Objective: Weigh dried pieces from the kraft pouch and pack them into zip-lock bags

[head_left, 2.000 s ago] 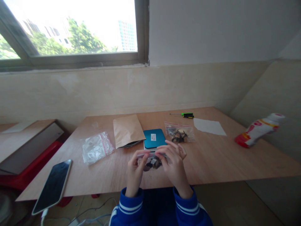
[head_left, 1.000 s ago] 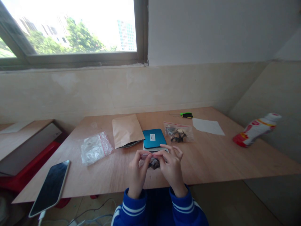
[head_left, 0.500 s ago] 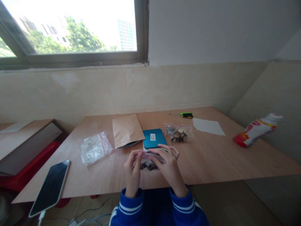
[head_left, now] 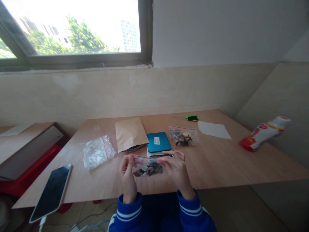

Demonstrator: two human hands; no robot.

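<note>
Pinching a zip bag [head_left: 146,158] of dark pieces [head_left: 154,168] by its top, the left hand [head_left: 127,175] at nine o'clock and right hand [head_left: 178,169] at three hold it near the table's [head_left: 217,166] six o'clock edge.

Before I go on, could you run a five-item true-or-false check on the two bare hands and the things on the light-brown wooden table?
1. The left hand and right hand hold a clear plastic zip bag. True.
2. The flat blue square device lies left of the brown paper pouch. False: it lies right of the pouch.
3. Dark pieces show inside the held bag. True.
4. The green-handled slim tool lies by the table's near edge. False: it lies towards the far edge.
5. A white cable meets the black-screened phone. True.
</note>
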